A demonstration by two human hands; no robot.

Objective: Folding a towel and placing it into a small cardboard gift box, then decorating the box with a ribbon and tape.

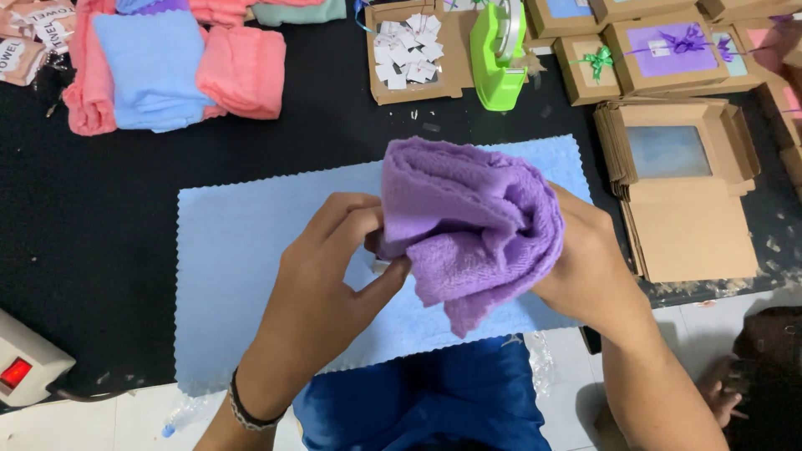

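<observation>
A folded purple towel point(468, 221) is held up above a light blue cloth point(242, 250) spread flat on the black table point(100, 209). My left hand point(334, 267) pinches the towel's left edge between thumb and fingers. Behind the towel's right side, my right hand point(585, 267) grips it, its fingers mostly hidden by the fabric.
Pink and blue folded towels point(167, 67) lie at the back left. A cardboard tray of white paper tags point(409, 50), a green tape dispenser point(497, 54), ribboned gift boxes point(668, 54) and a stack of flat window boxes point(685, 184) stand at the back and right. A white device with a red switch point(21, 367) sits front left.
</observation>
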